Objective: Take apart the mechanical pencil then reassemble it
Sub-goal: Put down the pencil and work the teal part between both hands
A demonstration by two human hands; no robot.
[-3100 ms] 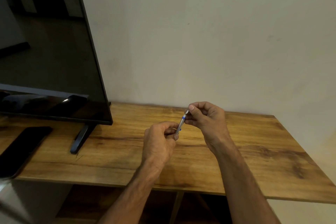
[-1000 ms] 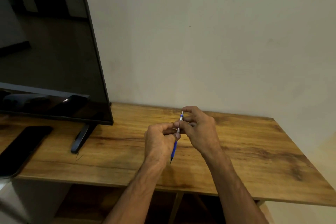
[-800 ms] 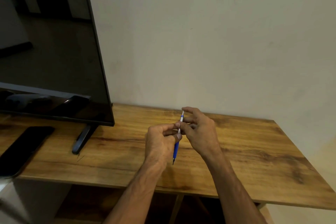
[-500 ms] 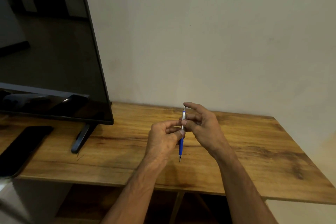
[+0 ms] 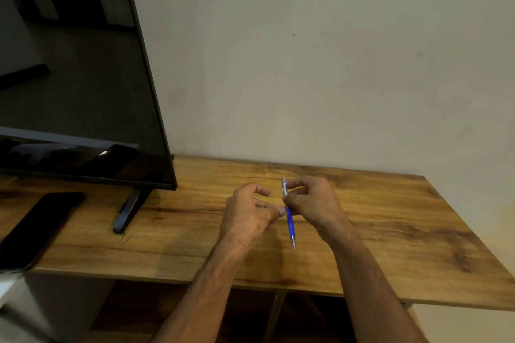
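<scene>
Blue pencil (image 5: 289, 221), one, in right hand (image 5: 312, 203) grip; left hand (image 5: 248, 211) grip loose.

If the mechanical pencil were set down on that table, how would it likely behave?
The mechanical pencil looks slim and round, so it would probably roll on the flat wooden table. It seems light and stiff: the right hand pinches it at one spot without visible sag.

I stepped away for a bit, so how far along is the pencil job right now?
The mechanical pencil looks to be in one piece, blue grip and metal tip joined, and no loose parts show on the wooden table. The right hand pinches its upper barrel, tip pointing down; the left hand touches it mid-barrel. One frame cannot settle whether this is before disassembly or after reassembly.
</scene>
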